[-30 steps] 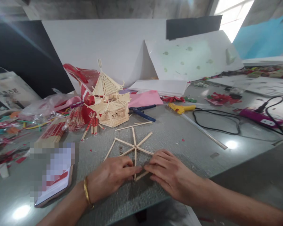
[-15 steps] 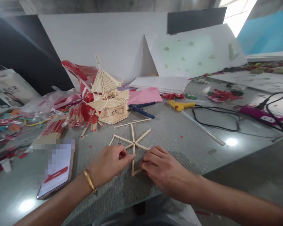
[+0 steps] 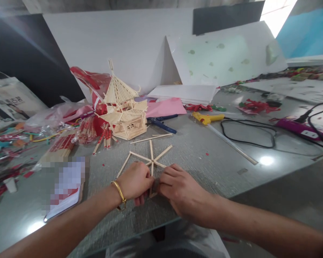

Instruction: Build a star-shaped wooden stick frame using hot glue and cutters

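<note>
A six-armed star of thin wooden sticks (image 3: pixel 152 152) lies flat on the table, with an extra stick joined to its left arm tip. My left hand (image 3: pixel 136 180), with a gold bracelet at the wrist, is closed at the star's near arm, covering much of its lower left side. Beside it, my right hand (image 3: pixel 181 188) is closed on a stick that meets the near arm's tip; the fingers hide most of that stick. Behind the star stands a small pagoda model (image 3: pixel 126 111) built of similar sticks. Loose sticks (image 3: pixel 150 138) lie between the two.
A phone (image 3: pixel 66 188) lies at the left, near packs of sticks (image 3: pixel 56 148). Blue pliers (image 3: pixel 163 123) rest beside the pagoda. A yellow glue gun (image 3: pixel 208 117) with a long glue stick (image 3: pixel 233 145), a black cable and a purple power strip (image 3: pixel 298 129) occupy the right.
My left hand has moved down and its fingers have closed in at the near arm. My right hand has shifted slightly left, closer to the left one. The view has shifted slightly.
</note>
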Action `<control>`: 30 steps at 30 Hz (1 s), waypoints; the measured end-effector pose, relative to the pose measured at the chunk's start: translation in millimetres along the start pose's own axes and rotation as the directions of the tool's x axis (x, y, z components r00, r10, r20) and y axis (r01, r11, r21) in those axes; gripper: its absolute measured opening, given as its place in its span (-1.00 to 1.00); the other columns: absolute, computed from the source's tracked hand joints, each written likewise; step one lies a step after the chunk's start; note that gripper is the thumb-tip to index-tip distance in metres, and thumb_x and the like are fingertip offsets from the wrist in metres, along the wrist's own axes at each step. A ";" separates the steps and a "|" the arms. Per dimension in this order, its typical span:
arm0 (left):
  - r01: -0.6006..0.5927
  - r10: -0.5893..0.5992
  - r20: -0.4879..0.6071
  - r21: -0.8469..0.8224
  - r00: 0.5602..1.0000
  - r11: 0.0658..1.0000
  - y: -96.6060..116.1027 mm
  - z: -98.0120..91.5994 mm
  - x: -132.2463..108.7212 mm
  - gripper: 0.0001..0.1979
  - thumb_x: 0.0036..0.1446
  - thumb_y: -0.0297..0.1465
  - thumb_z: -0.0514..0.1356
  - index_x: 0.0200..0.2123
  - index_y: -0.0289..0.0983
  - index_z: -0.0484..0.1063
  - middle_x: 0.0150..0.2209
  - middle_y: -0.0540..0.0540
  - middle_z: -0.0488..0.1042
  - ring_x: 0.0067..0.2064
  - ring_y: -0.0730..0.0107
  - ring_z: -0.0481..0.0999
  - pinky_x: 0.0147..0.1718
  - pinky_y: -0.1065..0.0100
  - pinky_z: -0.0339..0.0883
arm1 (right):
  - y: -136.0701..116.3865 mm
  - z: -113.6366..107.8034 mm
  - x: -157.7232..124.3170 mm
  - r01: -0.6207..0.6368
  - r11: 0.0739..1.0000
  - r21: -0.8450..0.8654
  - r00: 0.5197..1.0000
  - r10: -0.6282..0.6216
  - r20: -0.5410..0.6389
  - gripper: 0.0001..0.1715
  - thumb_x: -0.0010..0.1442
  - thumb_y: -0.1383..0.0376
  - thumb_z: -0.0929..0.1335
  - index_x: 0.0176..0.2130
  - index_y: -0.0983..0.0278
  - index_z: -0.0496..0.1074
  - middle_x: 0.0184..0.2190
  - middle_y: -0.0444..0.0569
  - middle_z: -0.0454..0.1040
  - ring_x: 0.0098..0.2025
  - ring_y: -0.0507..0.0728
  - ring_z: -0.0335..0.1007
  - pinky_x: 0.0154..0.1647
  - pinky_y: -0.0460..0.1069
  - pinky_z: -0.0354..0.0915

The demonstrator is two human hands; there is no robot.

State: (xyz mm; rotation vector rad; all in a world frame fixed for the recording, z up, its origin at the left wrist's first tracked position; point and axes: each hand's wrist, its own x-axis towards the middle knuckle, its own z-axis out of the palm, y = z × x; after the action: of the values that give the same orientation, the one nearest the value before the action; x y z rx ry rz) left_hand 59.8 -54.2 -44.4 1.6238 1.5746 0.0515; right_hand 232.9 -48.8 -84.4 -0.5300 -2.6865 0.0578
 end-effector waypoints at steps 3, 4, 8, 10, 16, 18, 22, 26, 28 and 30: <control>0.005 -0.004 0.009 -0.030 1.000 1.000 -1.1 0.6 1.3 -0.70 0.03 -0.43 -0.01 -0.72 -0.27 0.23 -0.77 -0.02 0.32 -0.71 0.32 0.44 -0.74 0.41 0.29 | -1.4 0.5 1.1 -0.002 1.000 -0.004 1.000 0.002 -0.018 -0.89 0.13 0.35 0.28 -0.41 0.31 0.38 -0.39 -0.05 0.40 -0.34 0.08 0.16 -0.21 0.04 0.03; 0.005 -0.005 0.009 -0.037 1.000 0.999 -1.4 0.7 1.2 -0.70 0.02 -0.43 -0.01 -0.73 -0.27 0.24 -0.76 -0.02 0.33 -0.71 0.32 0.44 -0.74 0.40 0.30 | -2.1 0.7 1.3 -0.001 1.000 -0.009 1.000 0.001 -0.013 -0.90 0.12 0.35 0.29 -0.41 0.31 0.38 -0.39 -0.05 0.40 -0.34 0.08 0.16 -0.21 0.04 0.03; 0.004 -0.005 -0.018 -0.047 1.000 0.999 -2.3 1.0 -1.1 -0.71 0.00 -0.42 -0.01 -0.73 -0.25 0.25 -0.75 -0.03 0.35 -0.70 0.30 0.44 -0.73 0.38 0.29 | -4.4 3.0 1.4 0.001 0.999 -0.054 1.000 -0.002 -0.014 -0.93 0.06 0.35 0.31 -0.42 0.31 0.38 -0.41 -0.04 0.40 -0.33 0.10 0.15 -0.22 0.05 0.01; 0.000 -0.002 -0.037 -0.041 0.999 0.999 -2.7 1.2 -2.2 -0.71 0.00 -0.42 -0.01 -0.73 -0.25 0.25 -0.75 -0.04 0.36 -0.70 0.29 0.44 -0.72 0.38 0.27 | -4.8 5.2 1.1 -0.002 0.998 -0.061 0.999 0.000 -0.033 -0.95 0.03 0.36 0.31 -0.42 0.30 0.38 -0.42 -0.04 0.40 -0.33 0.11 0.15 -0.21 0.06 0.01; 0.003 -0.005 -0.035 -0.063 0.999 0.998 -2.9 2.7 -2.2 -0.72 -0.02 -0.44 0.00 -0.73 -0.26 0.25 -0.77 -0.02 0.34 -0.71 0.32 0.43 -0.71 0.41 0.28 | -6.8 10.0 4.0 -0.019 0.998 -0.054 0.998 0.016 -0.057 -0.95 -0.01 0.33 0.33 -0.45 0.29 0.36 -0.45 -0.07 0.38 -0.35 0.12 0.14 -0.23 0.08 0.01; 0.016 -0.018 -0.029 -0.074 0.999 0.997 -2.1 2.5 -2.4 -0.73 -0.02 -0.46 0.00 -0.72 -0.26 0.24 -0.77 -0.01 0.34 -0.73 0.34 0.42 -0.72 0.41 0.28 | -7.9 9.5 6.0 -0.027 0.997 -0.065 0.998 0.024 -0.051 -0.95 -0.02 0.33 0.34 -0.46 0.29 0.36 -0.46 -0.06 0.38 -0.34 0.12 0.15 -0.23 0.08 0.01; 0.031 -0.032 -0.015 -0.073 0.999 0.997 -0.5 0.8 -3.0 -0.73 0.00 -0.45 0.01 -0.71 -0.27 0.26 -0.77 -0.01 0.34 -0.73 0.37 0.41 -0.71 0.41 0.29 | -7.9 7.1 5.9 -0.033 0.997 -0.063 0.999 0.032 -0.016 -0.95 0.02 0.34 0.33 -0.45 0.29 0.38 -0.44 -0.06 0.39 -0.33 0.11 0.16 -0.21 0.07 0.03; 0.027 -0.027 0.003 -0.057 1.000 0.998 -2.0 0.5 -1.4 -0.69 0.06 -0.37 0.01 -0.70 -0.28 0.25 -0.76 -0.01 0.33 -0.72 0.36 0.42 -0.74 0.44 0.27 | -7.4 6.2 0.3 -0.027 0.995 -0.099 0.999 0.025 -0.022 -0.90 0.11 0.34 0.30 -0.36 0.33 0.41 -0.38 -0.01 0.39 -0.31 0.11 0.18 -0.16 0.07 0.09; 0.017 -0.016 0.010 -0.051 1.000 0.999 -3.6 0.9 -0.6 -0.67 0.09 -0.32 0.00 -0.68 -0.28 0.25 -0.76 -0.01 0.34 -0.72 0.37 0.42 -0.76 0.46 0.24 | -8.4 3.0 -3.1 -0.019 0.993 -0.113 0.999 0.015 -0.031 -0.85 0.17 0.34 0.27 -0.29 0.36 0.41 -0.36 0.01 0.39 -0.28 0.12 0.20 -0.10 0.09 0.12; 0.003 -0.002 0.018 -0.047 1.000 0.999 -4.8 0.4 -1.7 -0.65 0.11 -0.28 0.00 -0.66 -0.28 0.26 -0.74 -0.01 0.35 -0.73 0.40 0.40 -0.78 0.48 0.22 | -9.8 -5.5 -6.9 -0.008 0.995 -0.098 1.000 0.005 -0.031 -0.79 0.21 0.36 0.24 -0.19 0.37 0.40 -0.33 0.02 0.40 -0.21 0.13 0.23 -0.02 0.10 0.12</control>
State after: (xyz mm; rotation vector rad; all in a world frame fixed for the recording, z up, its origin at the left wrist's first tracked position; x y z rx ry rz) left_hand 55.7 -56.6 -46.6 1.5814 1.5510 0.0726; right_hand 237.4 -60.7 -80.8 -0.5645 -2.6680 -0.0810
